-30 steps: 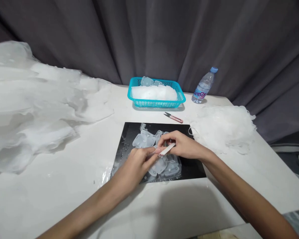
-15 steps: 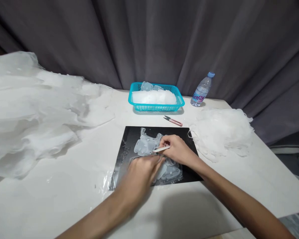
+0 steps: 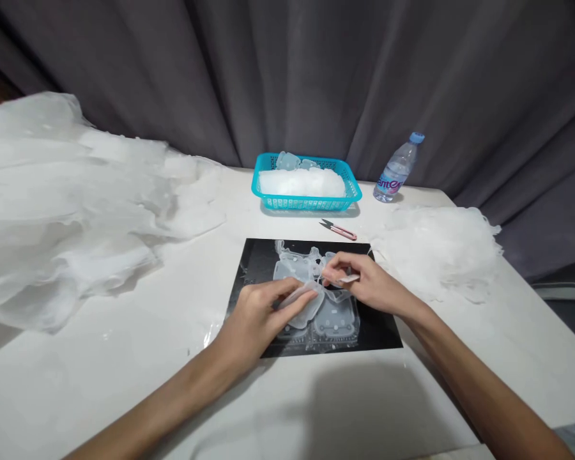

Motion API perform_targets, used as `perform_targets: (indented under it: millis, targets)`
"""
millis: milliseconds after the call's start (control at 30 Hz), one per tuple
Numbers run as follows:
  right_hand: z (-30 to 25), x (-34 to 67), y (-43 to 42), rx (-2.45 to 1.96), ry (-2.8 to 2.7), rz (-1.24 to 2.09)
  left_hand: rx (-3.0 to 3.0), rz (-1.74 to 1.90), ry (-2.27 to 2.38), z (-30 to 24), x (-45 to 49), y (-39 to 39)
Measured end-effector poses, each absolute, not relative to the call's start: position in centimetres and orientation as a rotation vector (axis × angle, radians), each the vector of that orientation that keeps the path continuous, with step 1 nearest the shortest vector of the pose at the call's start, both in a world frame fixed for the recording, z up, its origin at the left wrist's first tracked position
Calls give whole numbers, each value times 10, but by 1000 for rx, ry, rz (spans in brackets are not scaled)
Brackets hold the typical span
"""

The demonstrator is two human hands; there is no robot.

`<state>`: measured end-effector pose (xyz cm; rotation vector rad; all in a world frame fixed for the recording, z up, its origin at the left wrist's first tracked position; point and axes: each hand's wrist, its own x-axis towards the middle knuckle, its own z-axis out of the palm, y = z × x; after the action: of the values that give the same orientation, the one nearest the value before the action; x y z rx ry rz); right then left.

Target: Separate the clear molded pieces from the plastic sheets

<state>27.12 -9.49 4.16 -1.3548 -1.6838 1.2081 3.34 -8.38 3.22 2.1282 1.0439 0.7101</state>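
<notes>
My left hand [image 3: 263, 310] pinches a thin translucent film piece [image 3: 307, 313] between thumb and fingers, lifting its upper edge. Above the black mat [image 3: 383, 329], my right hand [image 3: 368, 282] is closed round a slim white stick-like tool [image 3: 349, 279], with its fingertips at the upper right edge of that film; the tool's working end is hidden. On the mat lie more translucent shaped pieces, one a rounded panel [image 3: 336, 318] under my right wrist and another panel [image 3: 287, 269] beyond my left fingers, with cut strips around them.
Pink-handled thread snips [image 3: 340, 230] lie behind the mat. Beyond stands a turquoise basket [image 3: 311, 203] of white pieces, with a water bottle [image 3: 397, 169] to its right. Piles of translucent sheets [image 3: 67, 204] and white scraps [image 3: 441, 252] flank the mat on the white table [image 3: 138, 358].
My left hand has drawn back slightly and now holds up a film piece. The right hand stays close by with the white tool. The view has shifted a little.
</notes>
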Motion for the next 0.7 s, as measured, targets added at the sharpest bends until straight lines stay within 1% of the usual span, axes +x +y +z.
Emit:
perform_targets:
  millis: [100,367,533,700]
  targets:
    - [43,268,-97,-1245,-1780,1267,2076,722,1058,33,34,-87]
    - [32,269,-93,-1211,-1588,1346,1984,702,1048,41,35,-82]
    - [37,267,-96,-1194,-1656,1294,1850,632,1026,41,40,-81]
    - [42,263,-100,-1229,-1686,1265,1884,653,990,36,39,-80]
